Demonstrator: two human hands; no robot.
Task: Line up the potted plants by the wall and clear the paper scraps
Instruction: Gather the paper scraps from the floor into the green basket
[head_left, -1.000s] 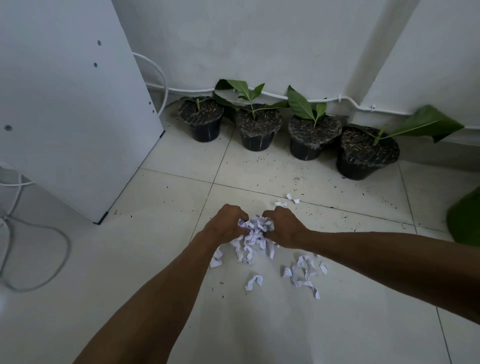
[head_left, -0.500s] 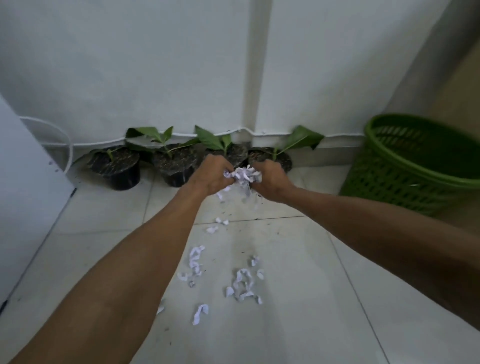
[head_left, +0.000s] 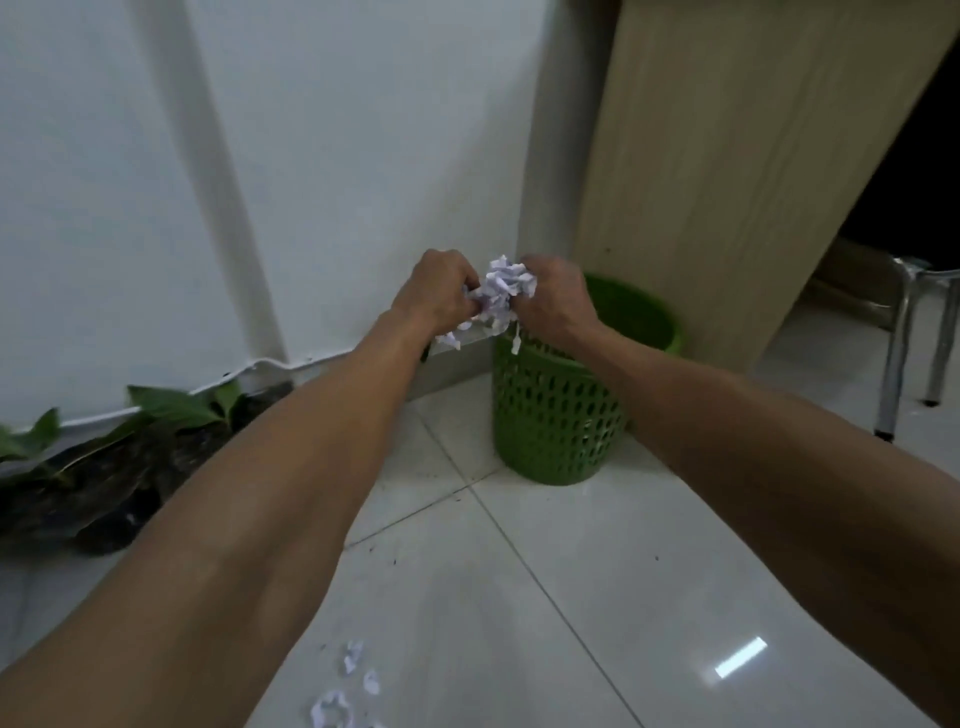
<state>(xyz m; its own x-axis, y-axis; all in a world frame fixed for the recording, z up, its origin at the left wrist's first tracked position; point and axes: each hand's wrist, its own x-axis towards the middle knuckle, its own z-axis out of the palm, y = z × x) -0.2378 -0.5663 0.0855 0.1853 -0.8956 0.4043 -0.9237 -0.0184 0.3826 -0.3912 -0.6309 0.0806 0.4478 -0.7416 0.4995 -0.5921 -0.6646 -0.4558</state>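
Head view shows the left hand (head_left: 436, 293) and right hand (head_left: 556, 304) squeezing paper scraps (head_left: 501, 293) together at the near rim of the green bin (head_left: 556, 415), so next they should move over it and let go.

Item: my two arms, seen from the head camera.

Left hand (head_left: 439, 293): bare, no glove, no ring that I can see. Forearm bare along all its visible length; no sleeve, watch or band.

Right hand (head_left: 558, 306): bare, no glove; fingers partly hidden, so I cannot tell of rings. Forearm bare to the frame edge; no sleeve, watch or band.

Both forearms lean, with tendon lines showing near the wrists. No clothing in view.
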